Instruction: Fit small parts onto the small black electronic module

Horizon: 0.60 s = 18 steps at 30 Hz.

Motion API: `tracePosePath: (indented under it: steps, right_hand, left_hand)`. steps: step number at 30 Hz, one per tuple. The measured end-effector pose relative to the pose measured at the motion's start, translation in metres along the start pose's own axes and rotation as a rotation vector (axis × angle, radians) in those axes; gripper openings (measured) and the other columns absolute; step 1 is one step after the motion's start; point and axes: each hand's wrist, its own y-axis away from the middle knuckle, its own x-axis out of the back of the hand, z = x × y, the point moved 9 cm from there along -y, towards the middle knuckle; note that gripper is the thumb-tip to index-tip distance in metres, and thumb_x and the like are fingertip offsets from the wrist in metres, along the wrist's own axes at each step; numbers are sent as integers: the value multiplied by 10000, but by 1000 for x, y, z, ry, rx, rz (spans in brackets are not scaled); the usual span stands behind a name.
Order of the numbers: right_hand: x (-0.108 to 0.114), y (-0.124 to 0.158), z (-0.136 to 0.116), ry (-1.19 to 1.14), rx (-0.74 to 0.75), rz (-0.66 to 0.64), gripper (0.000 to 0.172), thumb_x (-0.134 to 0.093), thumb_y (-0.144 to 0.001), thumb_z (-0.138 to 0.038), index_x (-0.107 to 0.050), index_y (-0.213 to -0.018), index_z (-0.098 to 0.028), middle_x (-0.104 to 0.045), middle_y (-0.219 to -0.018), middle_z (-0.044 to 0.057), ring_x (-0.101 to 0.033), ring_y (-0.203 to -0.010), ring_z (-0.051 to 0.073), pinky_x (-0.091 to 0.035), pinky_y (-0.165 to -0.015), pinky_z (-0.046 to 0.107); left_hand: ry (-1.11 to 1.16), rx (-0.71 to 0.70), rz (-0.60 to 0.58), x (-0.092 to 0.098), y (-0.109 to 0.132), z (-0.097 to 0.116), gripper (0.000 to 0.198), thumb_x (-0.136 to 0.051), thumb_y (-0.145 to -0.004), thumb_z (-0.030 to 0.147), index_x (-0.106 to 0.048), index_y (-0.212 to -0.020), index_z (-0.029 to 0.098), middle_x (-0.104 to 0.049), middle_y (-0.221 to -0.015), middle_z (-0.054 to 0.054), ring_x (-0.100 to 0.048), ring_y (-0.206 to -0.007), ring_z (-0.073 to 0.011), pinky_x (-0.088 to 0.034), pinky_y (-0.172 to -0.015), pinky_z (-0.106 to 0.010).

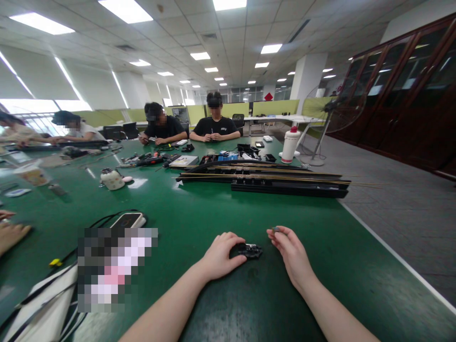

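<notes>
Green table [185, 209] top, worn dark at the near edge. I read my left hand [221, 256] curled shut over the left end of a small black part [250, 250], pinning it flat on the surface close to the near edge. My right hand [290, 254] sits just right of the part, apart from it, thumb and forefinger pinched on a tiny piece [276, 230]; too small to identify. Long black rails [263, 179] lie across the table toward the right edge, well apart. White bottle [290, 145] stands beyond them. Phone [128, 220] lies to the left. Another person's hand [10, 235] rests at the left edge.
</notes>
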Motion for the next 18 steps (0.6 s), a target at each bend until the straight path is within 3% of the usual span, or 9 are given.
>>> tracePosePath:
  steps: [18]
  right_hand:
    - [0, 0, -1, -11, 5, 1, 311, -720, -626, -409, -616, -848, -218, -703, -892, 45, -609, -912, 224, -429, -841, 369]
  left_hand:
    - [-7, -2, -2, 0, -1, 0, 379, -642, -773, 331, -570, -1134, 239, -586, -1056, -38, -519, -991, -220, -405, -887, -341]
